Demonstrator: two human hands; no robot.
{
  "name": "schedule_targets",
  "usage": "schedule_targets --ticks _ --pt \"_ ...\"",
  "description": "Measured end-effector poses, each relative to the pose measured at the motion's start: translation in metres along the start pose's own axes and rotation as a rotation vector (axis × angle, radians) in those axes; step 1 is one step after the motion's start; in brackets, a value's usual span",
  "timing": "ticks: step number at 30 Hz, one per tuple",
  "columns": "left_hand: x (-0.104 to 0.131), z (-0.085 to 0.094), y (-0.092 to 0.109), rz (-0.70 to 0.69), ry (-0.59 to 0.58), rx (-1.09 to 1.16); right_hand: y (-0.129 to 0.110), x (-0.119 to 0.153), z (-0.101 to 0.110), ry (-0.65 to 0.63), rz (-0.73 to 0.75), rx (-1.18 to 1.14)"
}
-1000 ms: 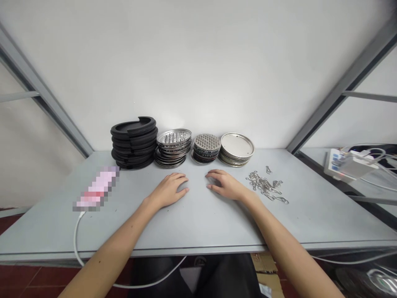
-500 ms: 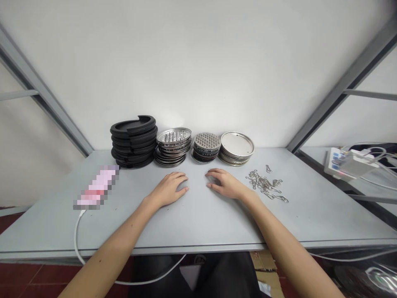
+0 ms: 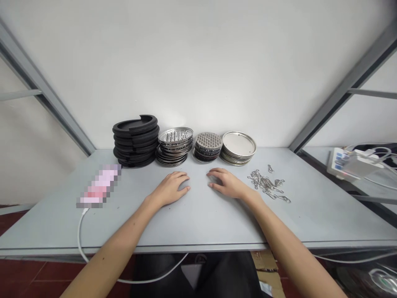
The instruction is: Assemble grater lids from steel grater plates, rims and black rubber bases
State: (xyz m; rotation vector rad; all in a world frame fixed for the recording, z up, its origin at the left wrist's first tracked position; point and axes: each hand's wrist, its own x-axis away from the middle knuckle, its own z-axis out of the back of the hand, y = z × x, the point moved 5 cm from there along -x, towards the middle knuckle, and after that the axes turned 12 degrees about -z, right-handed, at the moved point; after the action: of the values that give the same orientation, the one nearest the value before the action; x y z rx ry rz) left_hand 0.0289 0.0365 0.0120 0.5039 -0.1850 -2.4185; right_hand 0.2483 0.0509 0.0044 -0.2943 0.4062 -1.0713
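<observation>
My left hand (image 3: 170,188) rests palm down on the grey tabletop (image 3: 198,223), fingers loosely spread and holding nothing. Across from it my right hand (image 3: 226,183) lies on the same surface, also empty with its fingers apart. Behind the left hand is a stack of round metal grater plates (image 3: 175,135). A second stack of smaller perforated grater discs (image 3: 209,141) stands behind the gap between the hands. To its right are piled round metal plates with a raised rim (image 3: 239,144). Small metal wire clips (image 3: 263,182) lie scattered right of my right hand.
Black ring-shaped pieces (image 3: 135,140) are stacked at the back left. A blurred-out phone-like object (image 3: 101,186) with a white cable (image 3: 80,236) lies on the left. A power strip (image 3: 341,163) with wires sits beyond the right edge. A white wall (image 3: 198,62) closes the back.
The whole view has shifted slightly, so everything sits a little farther right. Both hands keep the same pose on the table, and no object has moved.
</observation>
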Motion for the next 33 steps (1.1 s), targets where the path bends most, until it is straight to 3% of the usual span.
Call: schedule_targets --ticks 3,7,11,14,16,18,21,23,27,33 --pt "0.001 0.003 0.003 -0.029 0.065 0.046 0.000 -0.001 0.000 0.009 0.009 -0.005" --pt "0.004 0.028 0.010 -0.086 0.353 0.102 0.000 -0.001 0.000 0.008 0.006 -0.015" --pt "0.010 0.088 0.012 -0.120 0.651 -0.079 0.002 -0.002 -0.001 0.006 0.006 -0.026" --pt "0.008 0.143 0.000 -0.021 0.769 -0.344 0.002 -0.002 -0.001 0.011 0.014 -0.027" --pt "0.000 0.173 -0.017 0.117 0.728 -0.466 0.003 -0.002 -0.001 0.010 0.013 -0.027" --pt "-0.009 0.193 -0.038 0.279 0.589 -0.518 0.002 -0.002 -0.001 0.006 0.013 -0.029" --pt "-0.021 0.199 -0.062 0.477 0.265 -0.509 0.002 -0.001 0.000 0.007 0.016 -0.036" --pt "-0.024 0.197 -0.068 0.554 0.141 -0.509 0.002 -0.002 0.000 0.007 0.017 -0.038" --pt "-0.028 0.194 -0.065 0.609 0.142 -0.547 0.002 -0.002 -0.001 0.004 0.013 -0.040" --pt "-0.031 0.188 -0.064 0.553 0.216 -0.574 0.002 -0.002 0.000 -0.006 -0.001 -0.053"
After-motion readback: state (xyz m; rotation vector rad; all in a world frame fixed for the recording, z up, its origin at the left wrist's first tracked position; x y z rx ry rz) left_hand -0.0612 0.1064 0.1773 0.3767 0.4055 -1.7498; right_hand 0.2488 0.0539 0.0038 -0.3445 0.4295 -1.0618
